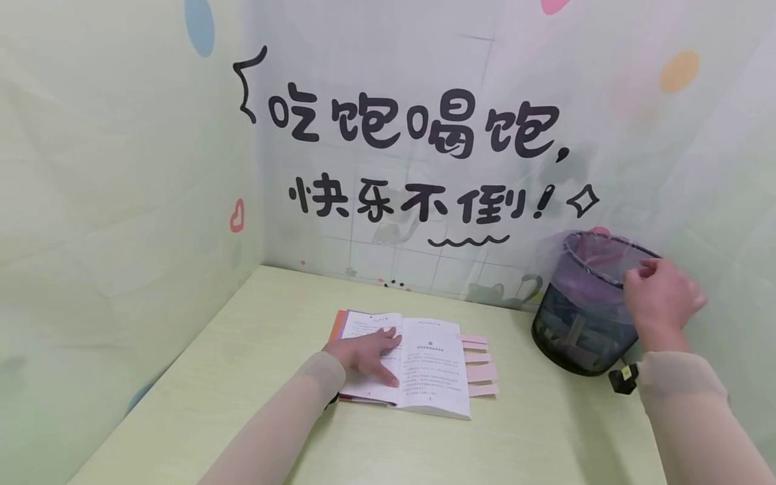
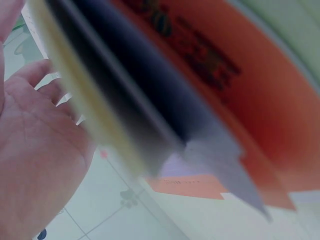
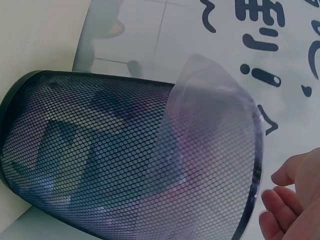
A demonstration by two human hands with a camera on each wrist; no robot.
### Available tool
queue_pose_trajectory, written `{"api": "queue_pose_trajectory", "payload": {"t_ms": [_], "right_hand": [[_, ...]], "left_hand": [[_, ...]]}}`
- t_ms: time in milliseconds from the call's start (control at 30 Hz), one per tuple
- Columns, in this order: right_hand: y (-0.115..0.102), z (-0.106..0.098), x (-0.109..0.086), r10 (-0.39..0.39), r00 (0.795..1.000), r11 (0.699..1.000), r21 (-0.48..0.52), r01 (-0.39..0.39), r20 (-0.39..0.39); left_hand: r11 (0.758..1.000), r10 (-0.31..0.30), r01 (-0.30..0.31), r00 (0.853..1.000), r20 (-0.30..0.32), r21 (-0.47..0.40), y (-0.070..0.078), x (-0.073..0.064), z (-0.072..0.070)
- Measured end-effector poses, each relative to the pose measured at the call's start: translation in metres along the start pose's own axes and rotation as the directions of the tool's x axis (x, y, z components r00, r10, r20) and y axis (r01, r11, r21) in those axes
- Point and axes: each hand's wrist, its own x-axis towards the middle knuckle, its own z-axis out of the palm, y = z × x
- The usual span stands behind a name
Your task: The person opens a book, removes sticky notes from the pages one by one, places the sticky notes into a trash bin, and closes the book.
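Observation:
An open book [image 1: 433, 377] lies on the table, pink sticky tabs [image 1: 481, 372] sticking out along its right edge. My left hand [image 1: 366, 353] rests on the left page, thumb and fingers spread toward the book's middle. The left wrist view shows the book's orange cover [image 2: 280, 120] and page edges beside my palm [image 2: 42, 145]. Over the near right rim of a black mesh wastebasket [image 3: 100, 135] is my right hand [image 1: 661, 300]. In the right wrist view its fingers are loosely bent, with nothing visible between them.
A translucent purple bag [image 1: 576, 286] lines the basket and folds over its rim; contents show dimly through the mesh. The basket stands at the table's [image 1: 388, 451] back right, close to the printed wall covering [image 1: 376, 162]. Another wall [image 1: 121, 168] rises on the left.

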Motion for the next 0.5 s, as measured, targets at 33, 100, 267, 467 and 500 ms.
{"api": "queue_pose_trajectory", "payload": {"t_ms": [33,100,267,467,500], "right_hand": [[-0.002,0.001,-0.001,-0.014,1.0,1.0,0.003,0.014,-0.004],[-0.006,0.004,-0.004,-0.06,0.998,0.998,0.007,0.06,-0.025],[-0.022,0.018,-0.015,-0.177,0.98,0.982,0.044,0.182,-0.086],[-0.045,0.043,-0.036,-0.341,0.931,0.933,0.077,0.352,-0.132],[-0.048,0.049,-0.039,-0.368,0.92,0.922,0.077,0.38,-0.135]], "left_hand": [[1.0,0.0,0.0,1.0,0.0,-0.001,0.0,0.0,0.0],[1.0,0.0,0.0,1.0,0.0,-0.002,0.0,-0.001,0.0],[1.0,0.003,-0.003,1.0,0.004,-0.002,0.001,-0.001,0.0],[1.0,0.002,-0.002,1.0,0.003,-0.007,0.001,0.0,0.0],[1.0,0.001,-0.001,1.0,0.002,-0.008,0.001,0.0,0.0]]}}
